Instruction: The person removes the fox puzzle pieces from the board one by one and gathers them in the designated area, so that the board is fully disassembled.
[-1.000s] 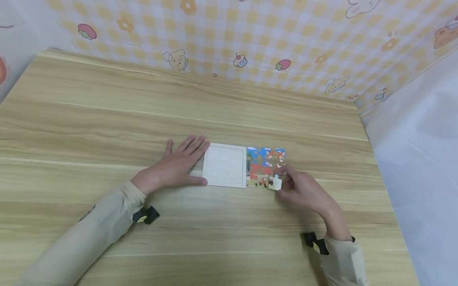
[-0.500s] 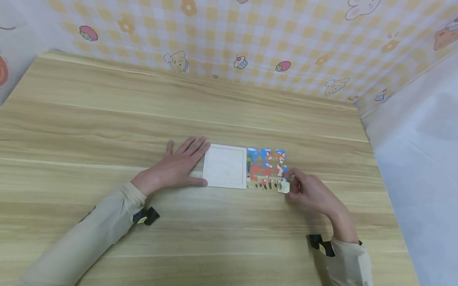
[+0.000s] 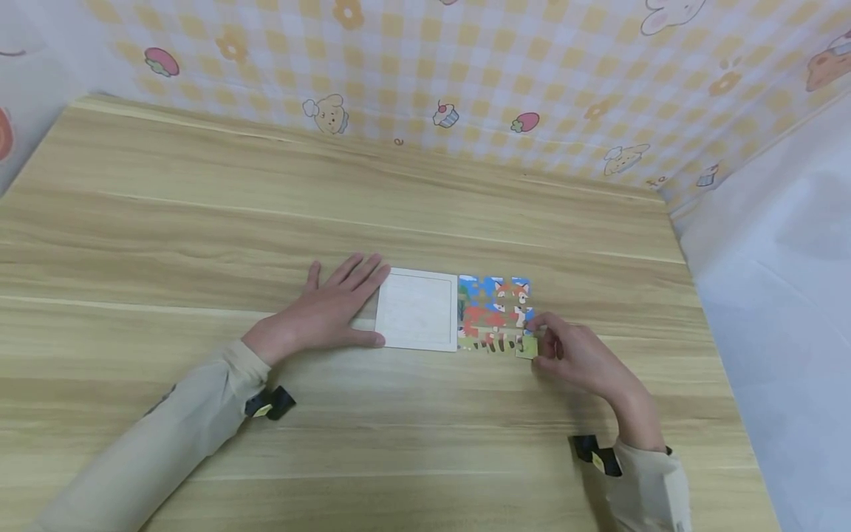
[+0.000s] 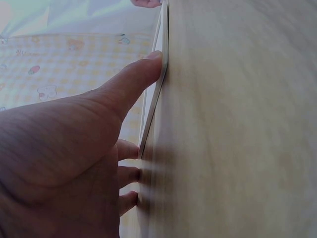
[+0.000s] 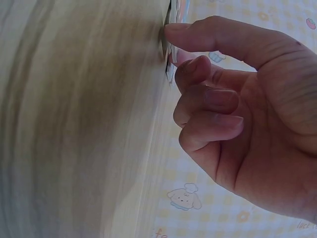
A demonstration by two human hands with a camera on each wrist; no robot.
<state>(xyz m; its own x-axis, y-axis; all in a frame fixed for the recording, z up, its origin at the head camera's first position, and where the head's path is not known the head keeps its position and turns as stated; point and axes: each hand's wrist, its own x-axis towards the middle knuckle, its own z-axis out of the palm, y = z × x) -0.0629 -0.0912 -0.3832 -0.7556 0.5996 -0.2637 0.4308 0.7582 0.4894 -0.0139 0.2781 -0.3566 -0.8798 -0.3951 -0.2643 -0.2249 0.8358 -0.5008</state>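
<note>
My left hand (image 3: pixel 319 314) lies spread on the table, fingertips and thumb against the left edge of a shallow white puzzle tray (image 3: pixel 383 310). The left wrist view shows the thumb (image 4: pixel 143 69) on the tray's rim. Right of the tray, several colourful jigsaw pieces (image 3: pixel 485 318) with a fox picture lie in a loose square with small gaps. At the lower right corner of that square, my right hand (image 3: pixel 575 355) pinches a green jigsaw piece (image 3: pixel 527 347) between thumb and index finger. In the right wrist view the other fingers (image 5: pixel 213 126) curl inward, and the piece shows only edge-on.
The wood-grain table (image 3: pixel 399 443) extends around the tray and pieces. A yellow checked cloth (image 3: pixel 399 59) with cartoon prints stands along the back edge, and a white sheet (image 3: pixel 771 295) hangs past the right edge. Black wrist cameras sit at both cuffs.
My right hand has moved right with the jigsaw piece, to the square's lower right corner. The piece now looks flatter and greener. My left hand and the tray have stayed put.
</note>
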